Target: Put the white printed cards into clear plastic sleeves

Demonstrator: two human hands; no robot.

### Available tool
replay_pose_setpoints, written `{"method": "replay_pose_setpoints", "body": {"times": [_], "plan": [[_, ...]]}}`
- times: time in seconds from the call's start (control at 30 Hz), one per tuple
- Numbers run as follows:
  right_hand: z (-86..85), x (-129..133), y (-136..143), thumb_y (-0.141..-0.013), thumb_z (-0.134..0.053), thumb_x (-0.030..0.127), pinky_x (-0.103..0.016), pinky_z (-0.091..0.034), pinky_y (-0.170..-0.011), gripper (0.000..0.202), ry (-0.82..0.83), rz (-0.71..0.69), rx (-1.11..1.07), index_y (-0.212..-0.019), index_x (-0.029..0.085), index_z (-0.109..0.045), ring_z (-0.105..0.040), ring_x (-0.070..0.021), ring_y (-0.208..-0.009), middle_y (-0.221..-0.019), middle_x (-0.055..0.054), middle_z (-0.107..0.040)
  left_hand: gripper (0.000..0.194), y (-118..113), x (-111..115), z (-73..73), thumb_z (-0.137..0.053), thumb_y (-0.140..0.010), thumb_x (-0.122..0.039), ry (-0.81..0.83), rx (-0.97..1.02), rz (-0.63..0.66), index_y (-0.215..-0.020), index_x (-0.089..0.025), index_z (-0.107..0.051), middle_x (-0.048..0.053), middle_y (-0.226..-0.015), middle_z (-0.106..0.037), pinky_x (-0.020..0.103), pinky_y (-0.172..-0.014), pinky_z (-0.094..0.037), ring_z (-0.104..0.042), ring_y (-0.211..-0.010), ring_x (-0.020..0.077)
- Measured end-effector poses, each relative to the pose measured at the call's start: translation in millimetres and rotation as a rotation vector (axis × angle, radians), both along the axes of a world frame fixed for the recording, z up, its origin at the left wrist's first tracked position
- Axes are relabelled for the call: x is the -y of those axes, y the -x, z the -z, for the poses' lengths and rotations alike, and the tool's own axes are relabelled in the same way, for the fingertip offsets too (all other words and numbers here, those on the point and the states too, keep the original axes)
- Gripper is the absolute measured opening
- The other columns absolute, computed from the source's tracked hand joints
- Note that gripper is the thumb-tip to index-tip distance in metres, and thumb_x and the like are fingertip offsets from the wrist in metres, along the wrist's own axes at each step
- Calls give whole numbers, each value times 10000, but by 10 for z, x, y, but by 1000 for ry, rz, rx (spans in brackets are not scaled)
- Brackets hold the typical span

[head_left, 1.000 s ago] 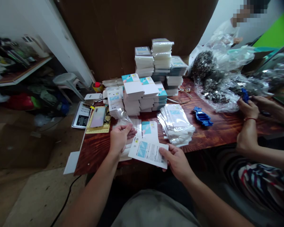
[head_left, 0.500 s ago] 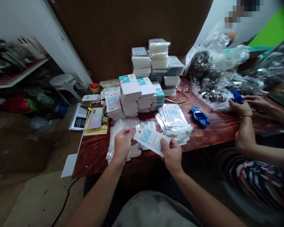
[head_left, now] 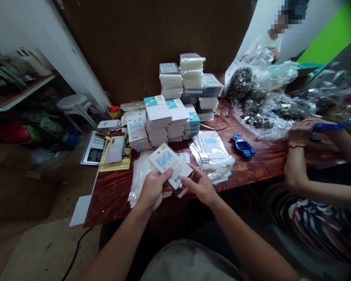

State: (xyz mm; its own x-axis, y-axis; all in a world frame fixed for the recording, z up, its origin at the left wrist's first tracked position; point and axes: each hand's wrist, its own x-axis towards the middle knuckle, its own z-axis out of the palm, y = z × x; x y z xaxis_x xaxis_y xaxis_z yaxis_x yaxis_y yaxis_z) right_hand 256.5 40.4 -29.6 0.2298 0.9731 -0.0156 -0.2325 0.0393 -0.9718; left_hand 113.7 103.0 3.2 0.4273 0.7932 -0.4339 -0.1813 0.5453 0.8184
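Note:
A white printed card (head_left: 170,167) with blue pictures is held tilted over the table's front edge. My left hand (head_left: 154,188) is closed on its lower left side, the thumb lying across its face. At the lower right corner, my right hand (head_left: 204,187) pinches the card between thumb and fingers. A clear strip, perhaps part of a plastic sleeve, shows under that corner. Beneath my left hand lies a pile of clear plastic sleeves (head_left: 139,177). More printed cards (head_left: 183,157) lie partly hidden behind the held one. To the right is a heap of filled sleeves (head_left: 215,150).
Tall stacks of cards (head_left: 156,113) and packed sleeves (head_left: 193,64) stand at the back. A phone (head_left: 115,150) and a scale (head_left: 93,150) lie left. Rightward are a blue plastic part (head_left: 243,145), bags of metal pieces (head_left: 259,113) and a co-worker's hands (head_left: 302,134) holding another blue part.
The card has turned steeper and moved slightly left. My right hand has shifted left along with it. The co-worker's blue part has moved right, and the whole view has shifted a little.

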Motion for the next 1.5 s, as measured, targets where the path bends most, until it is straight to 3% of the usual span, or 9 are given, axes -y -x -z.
{"method": "replay_pose_setpoints", "body": {"times": [0.17,0.33,0.57,0.7,0.8,0.9,1.1,1.33,1.5], "plan": [[-83,58,-99,-721,-799,450,-270,-522,-557,316,93,88,95,-742,187,-626,-622,-157,-582,-627,26,-639,373,3,-31,-17,-807,-730,-352,3,-5,171,-998,-120,-691,103,-789,-730,279,-543,-588,-698,-629,192],[-180,-29,-309,-774,-728,498,-286,-538,-543,424,126,53,116,-1049,181,-665,-662,-169,-640,-932,-51,-744,429,-94,16,-47,-771,-745,-455,-145,-110,417,-1017,-146,-652,115,-783,-726,301,-525,-548,-676,-561,198],[-100,-330,-1395,-764,-704,458,-481,-543,-767,452,228,612,741,-1111,180,-623,-692,-311,-864,-943,-137,-731,524,259,-445,74,-576,-835,-558,-880,-1304,39,-1153,-143,-610,188,-1118,-658,427,-928,-458,-605,-1104,344],[-15,-331,-1417,-760,-702,402,-654,-400,-945,383,289,708,1163,-1058,168,-642,-548,-444,-1150,-1115,-209,-663,619,552,-758,216,-640,-745,-612,-770,-1463,170,-1127,-126,-608,202,-1121,-659,400,-857,-463,-613,-1065,358],[22,-186,-1059,-883,-590,364,-540,-426,-991,279,38,517,1301,-1082,177,-650,-562,-352,-1147,-1143,-175,-664,547,664,-872,260,-696,-694,-604,-669,-1370,190,-1024,-172,-629,131,-991,-708,341,-700,-454,-662,-868,297],[37,-28,-653,-890,-635,385,-470,-434,-1019,338,-214,-21,1408,-1154,175,-650,-572,-306,-1170,-1208,-139,-668,374,718,-919,237,-702,-708,-540,-662,-1351,153,-864,-203,-658,79,-828,-719,316,-623,-411,-658,-735,256],[-38,54,-341,-891,-664,264,-418,-444,-1016,289,-227,-535,1628,-1120,90,-638,-545,-311,-1208,-1199,-190,-642,315,753,-879,135,-555,-841,-468,-846,-1324,81,-856,-208,-734,79,-827,-746,316,-653,-420,-673,-776,258],[-148,128,-392,-908,-492,53,-323,-470,-834,177,-178,-650,1684,-993,131,-627,-647,-231,-943,-961,-123,-688,427,670,-837,129,-378,-961,-377,-842,-1156,57,-1145,-146,-686,120,-1017,-749,313,-811,-492,-696,-927,253],[9,179,-463,-929,-475,94,-267,-425,-650,174,-190,-398,1594,-864,158,-624,-656,-184,-749,-813,-67,-694,379,710,-833,173,-430,-938,-264,-1128,-1279,-24,-1197,-107,-658,201,-1342,-596,425,-1080,-360,-527,-1263,324]]}}
